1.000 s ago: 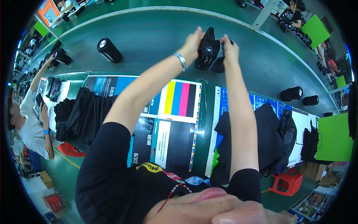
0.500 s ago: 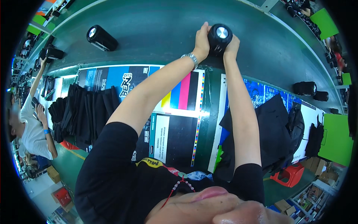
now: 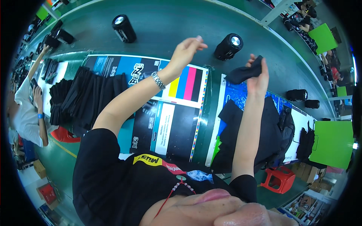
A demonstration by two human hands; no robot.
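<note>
A black cylindrical speaker with a shiny silver disc on its end stands on the green work surface, between my two hands and touched by neither. My left hand is raised to the left of it, empty, fingers loosely apart. In my right hand, nearer to me, is a limp black cloth piece, perhaps a pouch; its far end hangs toward the left. Below that hand, a heap of black cloth lies on the bench, partly hidden by my right forearm.
Another speaker stands farther left, and two more lie at the right, one a black cylinder. A stack of folded black cloth covers the left bench beside printed sheets. A co-worker reaches in at far left. A red stool stands lower right.
Both hands have let go of the speaker, which now stands alone. My left hand has moved left; my right hand has come nearer and now holds black cloth. The left-hand speaker appears farther right.
</note>
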